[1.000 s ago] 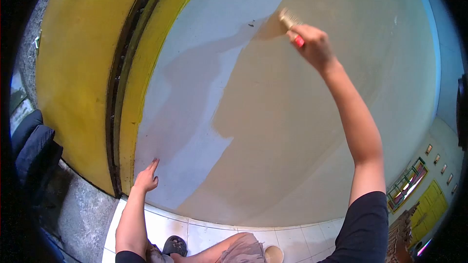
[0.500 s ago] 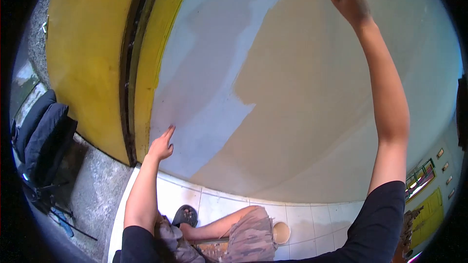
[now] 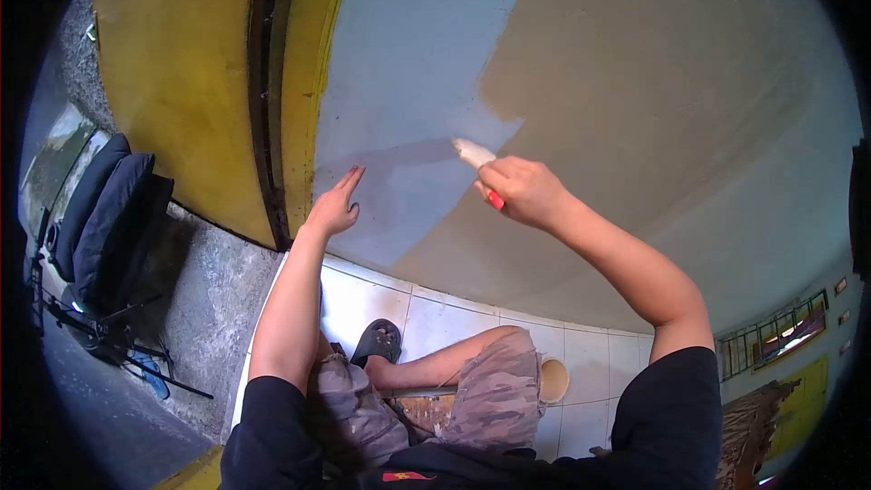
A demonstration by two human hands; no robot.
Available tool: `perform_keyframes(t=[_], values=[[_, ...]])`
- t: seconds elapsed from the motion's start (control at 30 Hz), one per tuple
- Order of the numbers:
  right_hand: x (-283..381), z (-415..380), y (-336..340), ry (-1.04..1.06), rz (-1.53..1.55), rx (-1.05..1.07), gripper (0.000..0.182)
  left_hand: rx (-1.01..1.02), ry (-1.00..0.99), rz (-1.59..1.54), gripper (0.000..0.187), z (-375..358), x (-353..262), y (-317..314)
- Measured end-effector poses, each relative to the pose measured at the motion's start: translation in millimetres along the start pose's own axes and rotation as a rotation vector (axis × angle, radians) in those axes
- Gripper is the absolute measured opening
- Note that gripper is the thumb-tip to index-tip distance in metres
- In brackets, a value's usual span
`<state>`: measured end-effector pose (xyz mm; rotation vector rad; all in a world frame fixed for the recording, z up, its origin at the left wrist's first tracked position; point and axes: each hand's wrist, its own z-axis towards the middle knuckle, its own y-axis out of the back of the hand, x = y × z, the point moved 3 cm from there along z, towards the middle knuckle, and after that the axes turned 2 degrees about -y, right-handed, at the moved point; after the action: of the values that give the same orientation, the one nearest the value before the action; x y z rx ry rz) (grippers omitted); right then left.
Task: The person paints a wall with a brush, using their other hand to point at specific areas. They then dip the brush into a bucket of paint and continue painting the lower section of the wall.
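Observation:
My right hand [image 3: 526, 192] is closed round a paintbrush [image 3: 474, 154] with a pale head and a red handle end, held in front of the wall. The brush tip points up and left, over the light blue-grey part of the wall [image 3: 408, 63]. A beige-brown coat [image 3: 617, 100] covers the wall to the right, with an uneven border. My left hand [image 3: 336, 207] has its fingers stretched out at the lower left of the wall, near the yellow edge, holding nothing; whether it touches the wall I cannot tell.
A yellow panel [image 3: 172, 82] stands left of a dark vertical gap. A chair with dark cushions [image 3: 109, 218] is at the far left. On the white tiles [image 3: 363, 295], a round beige container [image 3: 553, 381] sits beside my knee. My foot wears a dark sandal [image 3: 379, 338].
My right hand has come down and left with the brush, from the top of the wall to its lower middle. The view has shifted, and my left hand appears slightly higher and further right.

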<state>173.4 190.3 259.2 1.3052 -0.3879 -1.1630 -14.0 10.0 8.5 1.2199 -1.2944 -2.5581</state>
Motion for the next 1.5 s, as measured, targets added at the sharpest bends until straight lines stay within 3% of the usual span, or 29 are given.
perform_keyframes(t=[0.1, 0.3, 0.37, 0.43, 0.5, 0.6, 0.67, 0.77, 0.9, 0.97, 1.1, 1.17, 1.23, 1.3, 1.37, 1.5], values=[[-26.0, 4.0, 9.2, -0.04, -0.087, -0.005, 0.012, 0.006, 0.009, -0.003, 0.078, 0.0, 2.4, -0.5], [-24.9, 28.9, 80.9, -0.254, -0.221, -0.265, 0.01, 0.021, 0.005, -0.013, 0.077, -2.8, 9.9, -4.4], [-8.1, 27.7, 84.0, -0.066, -0.397, -0.452, 0.013, 0.02, 0.003, -0.015, 0.077, -3.5, 8.8, -2.1], [-6.5, 15.8, 61.0, -0.092, -0.399, -0.4, 0.014, 0.028, 0.021, -0.002, 0.077, -3.0, 10.3, -1.1], [-10.8, -3.0, 15.5, -0.089, -0.437, -0.207, 0.017, 0.036, 0.027, -0.002, 0.077, -3.6, 9.8, -0.7], [0.6, -29.5, -37.3, -0.023, -0.49, -0.137, 0.021, 0.05, 0.031, -0.002, 0.077, -2.7, 8.7, -1.4], [10.9, -38.5, -54.7, -0.056, -0.296, -0.109, 0.015, 0.052, 0.036, 0.001, 0.076, -3.5, 8.0, -1.9], [21.5, -38.1, -42.9, -0.125, -0.081, -0.11, 0.01, 0.061, 0.036, 0.016, 0.076, -3.2, 8.3, -0.1], [-8.2, -29.4, -12.9, -0.142, -0.141, -0.079, 0.011, 0.093, 0.045, 0.017, 0.076, -0.5, 10.4, -7.3], [-30.0, -18.7, 13.0, -0.136, -0.157, -0.23, 0.01, 0.103, 0.053, 0.023, 0.076, 0.6, 11.2, -9.3], [-23.3, -2.4, 59.2, -0.193, -0.252, -0.298, 0.01, 0.127, 0.053, 0.003, 0.076, -1.9, 5.2, -8.5], [-10.5, -0.9, 67.4, -0.11, -0.353, -0.45, 0.009, 0.132, 0.044, -0.008, 0.076, 0.3, 4.0, -9.1], [-5.5, -6.4, 52.7, -0.113, -0.357, -0.448, 0.01, 0.12, 0.031, 0.0, 0.076, 0.3, 6.3, -10.3], [-5.7, -20.6, 8.7, -0.09, -0.376, -0.167, 0.014, 0.129, 0.032, 0.006, 0.075, -0.5, 6.6, -13.0], [0.8, -40.6, -38.2, -0.015, -0.387, -0.058, 0.019, 0.132, 0.034, 0.017, 0.075, -2.2, 6.8, -12.5], [30.6, -45.5, -54.3, -0.155, -0.126, -0.156, 0.017, 0.118, 0.022, -0.031, 0.076, -4.3, 2.6, 1.6]])
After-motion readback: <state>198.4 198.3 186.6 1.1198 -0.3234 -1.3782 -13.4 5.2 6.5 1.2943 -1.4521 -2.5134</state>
